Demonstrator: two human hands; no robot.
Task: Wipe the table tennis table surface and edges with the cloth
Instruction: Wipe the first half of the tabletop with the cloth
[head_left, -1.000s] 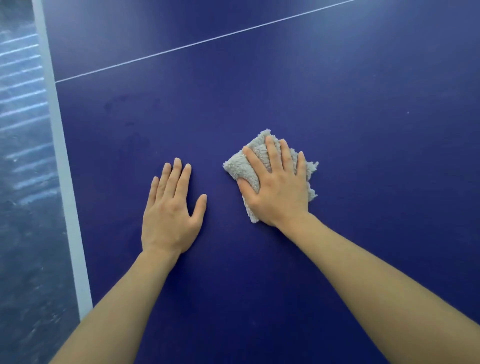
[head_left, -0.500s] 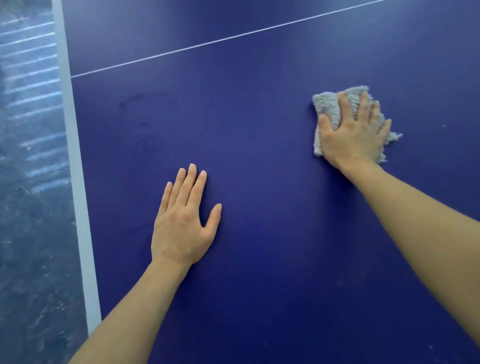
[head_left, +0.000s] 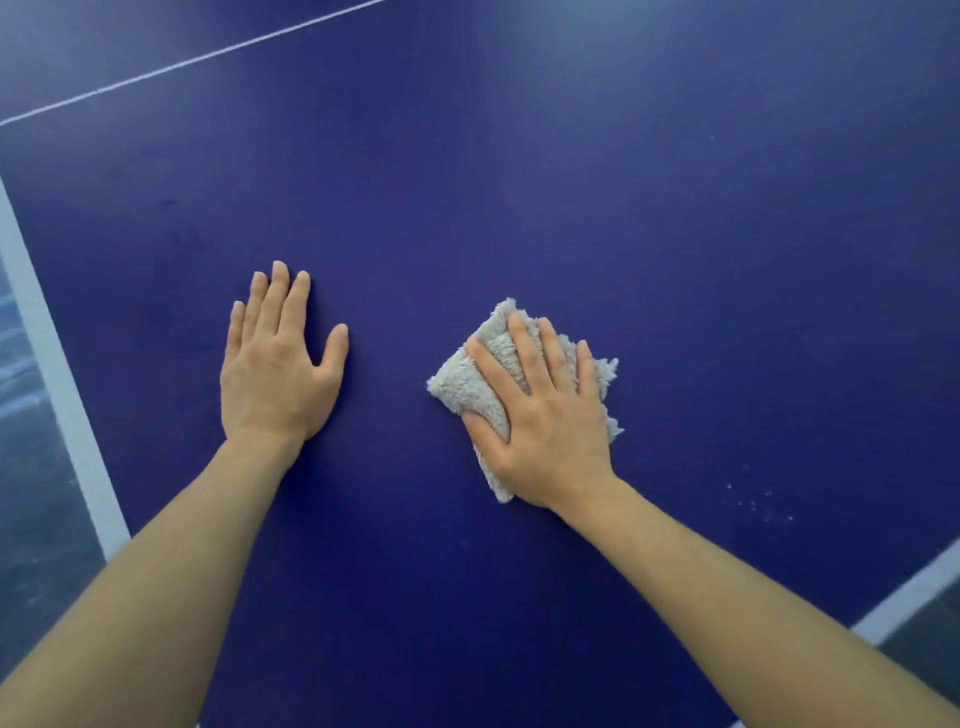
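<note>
Nearest the person, a white edge stripe (head_left: 909, 597) crosses the lower right corner of the blue counter (head_left: 675, 234). Just beyond it lies a scatter of pale specks (head_left: 753, 501), well apart from the cloth (head_left: 467, 384). A stroke that keeps to the middle would likely miss both the specks and that edge.

Further out, the right grip (head_left: 545, 426) lies spread flat on the cloth, fingers straight and pressing down, pinching nothing. The folded grey cloth sits under its palm and fingers. Its fluffy corners show past the fingertips, to the thumb side and by the wrist. Since only pressure holds it, a quick change of direction could probably let the cloth bunch or slide out, so that bare skin rubs the counter.

The left grip (head_left: 275, 374) is spread flat on the bare surface beside it, holding nothing. It may leave palm marks there.

On the left, the side stripe (head_left: 57, 384) borders the floor (head_left: 26, 467). Farthest off runs a thin white line (head_left: 182, 65).
</note>
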